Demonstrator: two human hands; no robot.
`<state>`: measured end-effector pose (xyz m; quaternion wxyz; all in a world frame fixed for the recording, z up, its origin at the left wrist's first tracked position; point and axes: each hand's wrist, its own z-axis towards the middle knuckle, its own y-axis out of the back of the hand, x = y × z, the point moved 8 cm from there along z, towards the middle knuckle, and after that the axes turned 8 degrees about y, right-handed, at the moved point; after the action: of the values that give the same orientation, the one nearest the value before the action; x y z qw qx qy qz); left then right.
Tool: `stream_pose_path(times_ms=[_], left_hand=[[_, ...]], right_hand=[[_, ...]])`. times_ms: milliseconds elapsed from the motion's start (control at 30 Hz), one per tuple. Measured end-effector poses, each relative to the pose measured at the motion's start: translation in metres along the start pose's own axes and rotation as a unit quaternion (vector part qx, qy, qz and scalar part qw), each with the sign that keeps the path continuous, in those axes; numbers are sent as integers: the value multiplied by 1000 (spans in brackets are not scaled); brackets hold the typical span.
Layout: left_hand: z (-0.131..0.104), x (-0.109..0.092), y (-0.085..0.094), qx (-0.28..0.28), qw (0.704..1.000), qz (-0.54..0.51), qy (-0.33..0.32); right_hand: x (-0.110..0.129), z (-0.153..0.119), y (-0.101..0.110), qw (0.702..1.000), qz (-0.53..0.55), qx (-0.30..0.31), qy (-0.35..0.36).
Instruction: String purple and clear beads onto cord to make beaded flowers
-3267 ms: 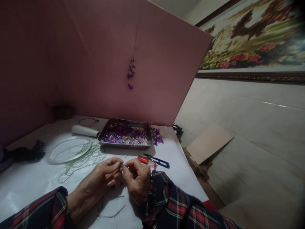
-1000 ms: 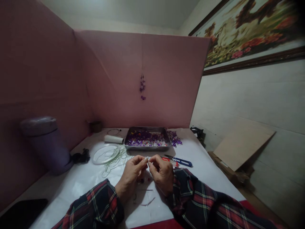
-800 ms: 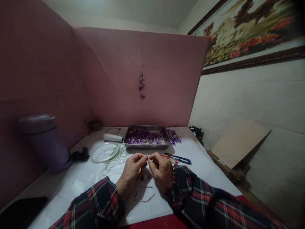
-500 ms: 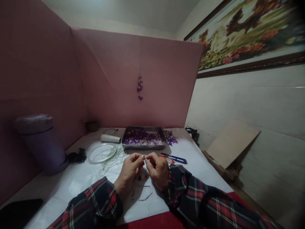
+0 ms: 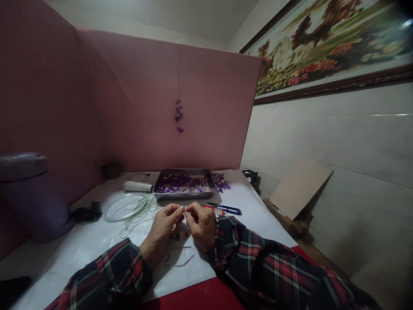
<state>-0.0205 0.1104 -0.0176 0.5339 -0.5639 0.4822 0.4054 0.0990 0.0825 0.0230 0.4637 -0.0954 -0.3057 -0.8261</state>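
My left hand [image 5: 165,225] and my right hand [image 5: 200,223] meet over the white table covering, fingertips almost touching. Both are closed in a pinch, and what they hold is too small to make out. Below them lie a few small dark and red beads [image 5: 186,235] and thin purple strips [image 5: 184,261]. Just beyond my fingers stands a metal tray [image 5: 183,196] full of purple, clear and orange beads. Blue-handled thread snips [image 5: 231,210] and a red object [image 5: 217,210] lie to the right of my right hand.
Tangled green thread [image 5: 138,217] and a clear ring [image 5: 112,215] lie on the left, near a white cone [image 5: 138,186]. More purple beads [image 5: 222,182] are heaped beside the tray. A purple lidded container [image 5: 30,202] stands far left. A bead string [image 5: 179,115] hangs on the pink panel.
The whole view has shifted, so everything appears farther left. My hands keep nearly the same pinched pose, fingertips together.
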Motion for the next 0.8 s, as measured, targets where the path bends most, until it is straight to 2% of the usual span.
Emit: stream_pose_path(times_ms=[467, 800], left_hand=[[2, -3, -3, 13, 1000, 8, 5], [-2, -3, -2, 12, 1000, 21, 7]], right_hand=[[-2, 2, 2, 999, -15, -37, 10], [-1, 0, -1, 999, -28, -8, 20]])
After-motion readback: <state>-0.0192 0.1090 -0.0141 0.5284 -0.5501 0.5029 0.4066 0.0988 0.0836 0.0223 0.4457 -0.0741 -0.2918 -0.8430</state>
